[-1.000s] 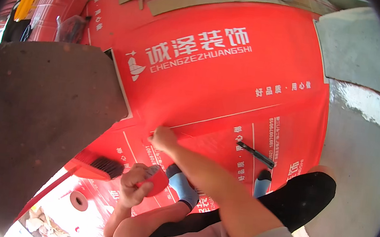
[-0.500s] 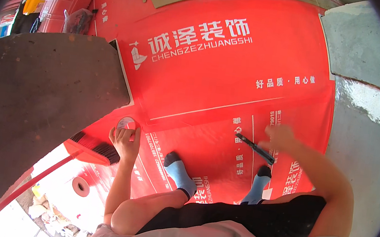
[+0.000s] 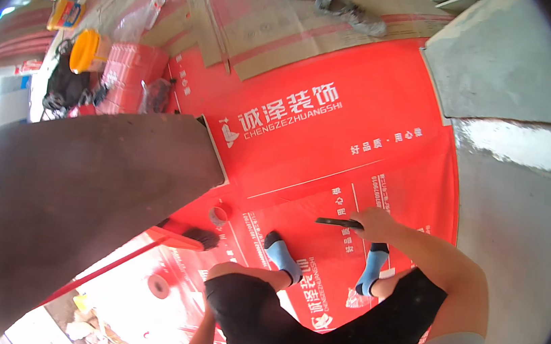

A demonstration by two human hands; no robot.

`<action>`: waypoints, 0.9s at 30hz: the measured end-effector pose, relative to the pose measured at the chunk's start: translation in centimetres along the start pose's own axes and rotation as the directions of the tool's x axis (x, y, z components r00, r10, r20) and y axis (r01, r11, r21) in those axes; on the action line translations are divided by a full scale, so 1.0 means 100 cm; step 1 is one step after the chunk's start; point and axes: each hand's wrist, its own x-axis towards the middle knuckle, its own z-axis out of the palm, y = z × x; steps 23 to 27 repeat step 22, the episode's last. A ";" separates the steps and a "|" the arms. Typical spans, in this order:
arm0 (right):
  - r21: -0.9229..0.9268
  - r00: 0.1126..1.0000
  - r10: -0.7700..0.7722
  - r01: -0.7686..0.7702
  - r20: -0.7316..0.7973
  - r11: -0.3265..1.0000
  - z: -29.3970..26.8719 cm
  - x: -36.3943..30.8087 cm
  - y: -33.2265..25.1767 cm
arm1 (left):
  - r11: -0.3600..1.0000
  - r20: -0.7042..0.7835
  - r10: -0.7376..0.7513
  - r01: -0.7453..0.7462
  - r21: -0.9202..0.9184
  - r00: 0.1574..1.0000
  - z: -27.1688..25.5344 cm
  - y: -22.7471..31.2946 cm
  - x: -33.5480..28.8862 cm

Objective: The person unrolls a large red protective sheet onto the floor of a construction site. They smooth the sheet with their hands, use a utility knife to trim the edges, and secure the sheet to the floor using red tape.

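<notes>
My right hand point(image 3: 375, 225) is closed around one end of a slim black utility knife point(image 3: 336, 222), held over the red floor sheet point(image 3: 318, 156) and pointing left. Only my left forearm point(image 3: 200, 340) shows, at the lower edge. The left hand itself is hidden behind my bent knee. A roll of tape point(image 3: 219, 214) lies on the sheet, left of my feet in blue socks point(image 3: 285, 261), with no hand on it.
At left a dark slab point(image 3: 84, 184) juts in; a red broom point(image 3: 180, 237) lies beside it. Grey blocks point(image 3: 505, 69) border the right. Cardboard point(image 3: 290, 41) with a pair of shoes point(image 3: 351, 12) lies at the far side. Near a red case point(image 3: 134, 74) stands a yellow-lidded bucket point(image 3: 88, 52).
My right hand has taken hold of the utility knife, which lay apart from it before. My left hand has left the tape roll and dropped out of sight. The view has tilted farther ahead.
</notes>
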 end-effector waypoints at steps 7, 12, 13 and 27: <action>0.581 0.916 0.345 -0.169 -0.207 0.797 -0.010 -0.078 -0.135 | 0.604 0.495 -0.365 0.605 -0.519 0.789 -0.190 0.080 -0.173; 0.722 0.717 0.694 -0.446 -0.066 0.529 -0.001 -0.114 -0.223 | 0.830 0.465 -0.173 0.383 -0.407 0.868 -0.248 0.063 -0.167; 0.744 0.676 0.737 -0.483 -0.018 0.461 0.005 -0.120 -0.236 | 0.914 0.406 -0.034 0.192 -0.357 0.913 -0.255 0.064 -0.154; 0.842 0.660 0.704 -0.202 -0.260 0.500 0.164 -0.108 -0.309 | 0.823 0.653 0.007 0.367 -0.434 0.757 -0.293 0.093 -0.130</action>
